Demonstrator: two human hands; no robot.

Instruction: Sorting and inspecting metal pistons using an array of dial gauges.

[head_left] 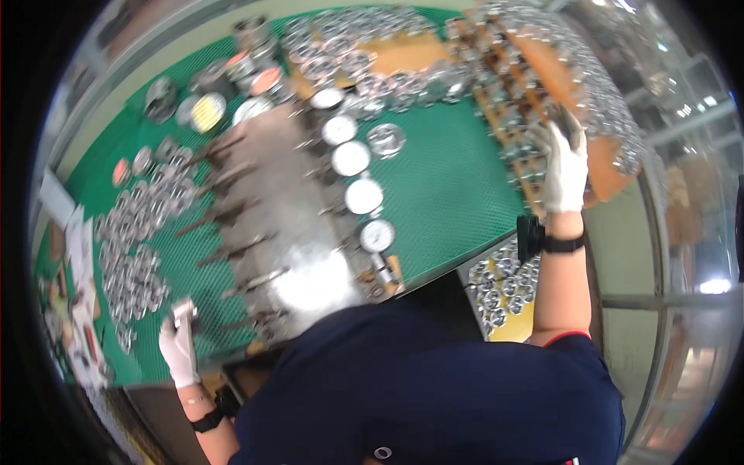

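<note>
At the lower left, my left hand [178,349], in a white glove, is closed on a small shiny metal part [184,308] above the green mat's near left corner. The part's exact kind is blurred. My right hand [564,163], gloved in white with grey fingertips, reaches out at the right over a wooden rack [535,182] lined with small metal parts. Its fingers look stretched and apart, and I make out nothing held in them. Between my hands stands a steel fixture [283,201] with a row of round white dial gauges [351,158] along its right side.
Many shiny ring-like parts [132,279] cover the left of the green mat [434,209]. A single ring [386,140] lies beside the gauges. Metal cups [161,101] stand at the back left. More parts fill an orange board [407,53] and a tray [508,291] below the table's right edge.
</note>
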